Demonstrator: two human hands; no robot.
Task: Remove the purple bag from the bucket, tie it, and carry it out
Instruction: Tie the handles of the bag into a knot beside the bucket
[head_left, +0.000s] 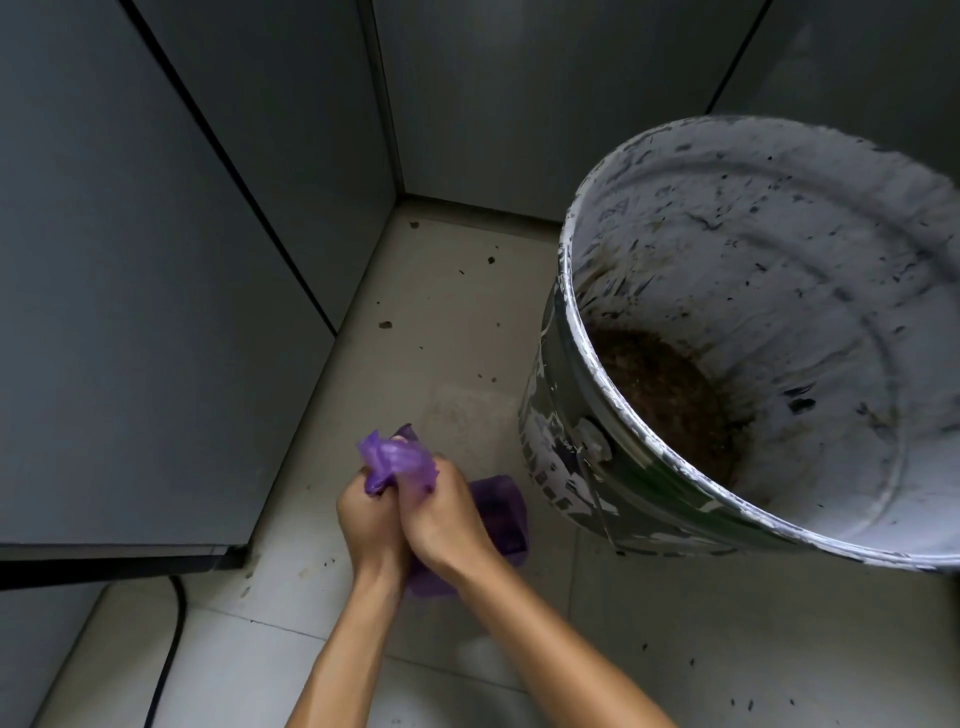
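Two bare forearms enter from the bottom edge, no sleeves visible up to the frame's limit. Left hand (370, 512) and right hand (448, 512): no gloves, rings, watch or wristbands; slim wrists, knuckles showing

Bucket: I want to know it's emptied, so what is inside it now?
No bag in the bucket; brown residue coats its bottom, dark specks its wall. The near wall hides part of the bottom. Both hands hold the purple bag outside it.
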